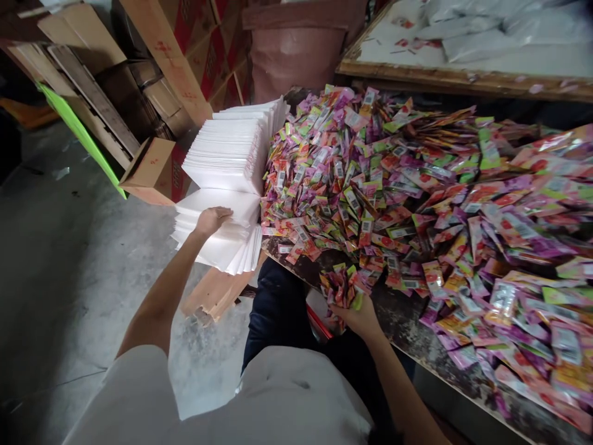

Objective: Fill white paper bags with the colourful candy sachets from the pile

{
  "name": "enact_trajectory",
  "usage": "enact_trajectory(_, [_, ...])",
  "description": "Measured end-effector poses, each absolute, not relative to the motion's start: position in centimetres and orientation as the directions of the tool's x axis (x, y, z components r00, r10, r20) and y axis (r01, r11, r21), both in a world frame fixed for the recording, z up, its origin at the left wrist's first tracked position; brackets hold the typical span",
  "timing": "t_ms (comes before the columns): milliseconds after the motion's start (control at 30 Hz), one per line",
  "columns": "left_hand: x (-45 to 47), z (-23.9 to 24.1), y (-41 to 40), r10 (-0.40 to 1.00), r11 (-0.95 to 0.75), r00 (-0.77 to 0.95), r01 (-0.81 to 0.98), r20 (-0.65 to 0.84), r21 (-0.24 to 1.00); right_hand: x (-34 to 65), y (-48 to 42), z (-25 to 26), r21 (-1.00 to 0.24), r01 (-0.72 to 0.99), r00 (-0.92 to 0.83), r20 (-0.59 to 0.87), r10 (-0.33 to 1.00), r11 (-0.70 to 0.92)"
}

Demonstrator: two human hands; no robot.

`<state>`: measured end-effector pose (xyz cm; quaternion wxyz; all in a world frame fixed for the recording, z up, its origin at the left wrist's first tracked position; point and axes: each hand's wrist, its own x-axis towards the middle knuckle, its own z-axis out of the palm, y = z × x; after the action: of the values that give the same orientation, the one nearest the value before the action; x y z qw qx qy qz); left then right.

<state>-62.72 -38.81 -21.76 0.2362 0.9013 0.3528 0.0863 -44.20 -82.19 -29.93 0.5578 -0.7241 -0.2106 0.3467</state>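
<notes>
My left hand (214,220) rests on the lower pile of white paper-like sheets or bags (217,247), fingers stretched out to the right across the top one. Behind it stands a taller stack of the same white items (227,148). My right hand (359,315) is closed around a bunch of small colourful sachets (341,285), held at the near edge of the dark table (403,315). Beyond that hand, a big heap of similar pink, purple and green sachets (352,179) spreads over the table.
Cardboard boxes (194,55) with red panels are piled at the back left. A small carton (152,170) and a green board (83,139) stand on the concrete floor. A brown sack (296,55) is behind the heap, and a wood-edged table (430,71) bears clear plastic bags.
</notes>
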Motion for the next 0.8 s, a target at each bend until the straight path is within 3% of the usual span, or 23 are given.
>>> enact_trajectory(100, [-62.6, -22.3, -37.0, 0.677, -0.522, 0.730, 0.562, -0.088, 0.642, -44.6, -83.6, -30.3, -0.941, -0.104, 0.678, -0.304, 0.669, -0.322])
enact_trajectory(167, [-62.6, -22.0, -36.5, 0.679, -0.459, 0.718, 0.577, -0.152, 0.675, -44.5, -84.6, -30.7, -0.940, -0.097, 0.696, -0.299, 0.653, -0.327])
enact_trajectory(267, [-62.4, -21.1, -36.5, 0.680, -0.499, 0.715, 0.613, -0.161, 0.613, -43.9, -86.1, -31.7, -0.940, -0.041, 0.728, -0.260, 0.634, -0.338])
enact_trajectory(433, [-62.1, -19.9, -37.3, 0.604, -0.741, 0.796, 0.537, 0.049, 0.402, -42.7, -87.7, -33.3, -0.943, -0.008, 0.751, -0.225, 0.620, -0.333])
enact_trajectory(533, [-62.3, -19.8, -37.9, 0.518, -0.794, 0.854, 0.495, -0.032, 0.353, -42.7, -88.1, -33.3, -0.951, -0.043, 0.769, -0.228, 0.598, -0.307])
enact_trajectory(600, [-62.3, -19.9, -38.1, 0.539, -0.783, 0.841, 0.521, -0.046, 0.340, -42.9, -88.2, -33.0, -0.949, -0.068, 0.780, -0.243, 0.577, -0.307])
enact_trajectory(800, [-61.8, -19.6, -37.5, 0.639, -0.629, 0.767, 0.563, -0.057, 0.536, -42.9, -88.4, -32.4, -0.952, -0.135, 0.777, -0.274, 0.566, -0.275])
